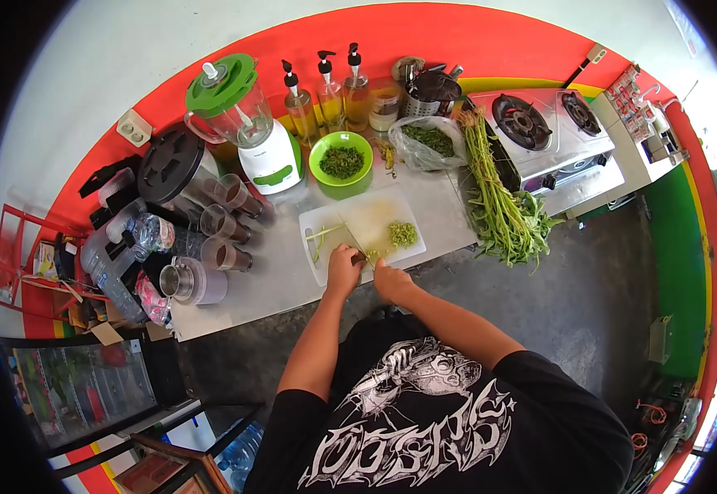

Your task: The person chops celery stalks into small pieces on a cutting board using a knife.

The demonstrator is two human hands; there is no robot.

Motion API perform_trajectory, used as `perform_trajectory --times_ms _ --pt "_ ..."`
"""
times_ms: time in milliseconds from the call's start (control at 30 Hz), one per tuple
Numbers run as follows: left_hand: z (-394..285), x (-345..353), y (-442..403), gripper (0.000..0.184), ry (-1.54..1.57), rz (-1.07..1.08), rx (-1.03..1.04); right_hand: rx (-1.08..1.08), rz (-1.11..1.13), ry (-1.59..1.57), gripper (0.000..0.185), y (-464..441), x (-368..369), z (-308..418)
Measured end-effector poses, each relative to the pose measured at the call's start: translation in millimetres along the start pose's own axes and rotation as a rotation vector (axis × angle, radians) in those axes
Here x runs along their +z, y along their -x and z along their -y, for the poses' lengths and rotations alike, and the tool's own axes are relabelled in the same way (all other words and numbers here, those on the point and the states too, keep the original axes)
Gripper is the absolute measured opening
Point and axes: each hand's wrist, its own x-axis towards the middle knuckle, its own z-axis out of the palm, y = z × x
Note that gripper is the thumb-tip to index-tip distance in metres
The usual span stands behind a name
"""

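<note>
A white cutting board [334, 212] lies at the front of the counter. At its near edge my right hand [391, 284] is closed round the handle of a knife, whose thin blade [353, 239] points away to the left. My left hand [343, 270] is right beside the blade with its fingers curled in; they seem to press on green stems, mostly hidden beneath them. A few chopped bits [372, 256] lie between the hands. A pile of chopped green stems [403, 235] sits on the board's right, and loose thin stems [321, 235] lie on its left.
Behind the board stand a green bowl of chopped leaves [342, 183], a blender [268, 156] and pump bottles [330, 97]. To the right are a plastic bag of greens [428, 142], a leafy bundle [494, 185] and a gas stove [540, 156]. Dark-filled cups [227, 253] crowd the left.
</note>
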Motion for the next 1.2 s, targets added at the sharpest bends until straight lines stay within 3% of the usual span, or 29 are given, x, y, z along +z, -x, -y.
perform_trajectory --times_ms 300,400,567,800,1200 --pt "-2.8 0.0 3.0 0.012 -0.011 -0.026 -0.038 -0.014 -0.016 0.017 0.035 -3.0 3.4 3.8" --pt "-1.7 3.9 11.2 0.01 0.018 -0.066 -0.034 0.005 -0.09 -0.07 0.049 -3.2 10.5 3.7" --pt "-2.7 5.2 19.6 0.012 0.005 -0.179 0.091 -0.014 0.069 -0.031 0.043 0.1 -18.4 8.5" --pt "0.9 6.6 22.1 0.012 0.056 -0.162 0.026 0.025 0.005 -0.094 0.04 13.4 -0.5 12.9" --pt "2.8 8.2 23.2 0.008 -0.002 -0.184 0.09 0.042 0.002 -0.11 0.038 15.0 8.7 17.9"
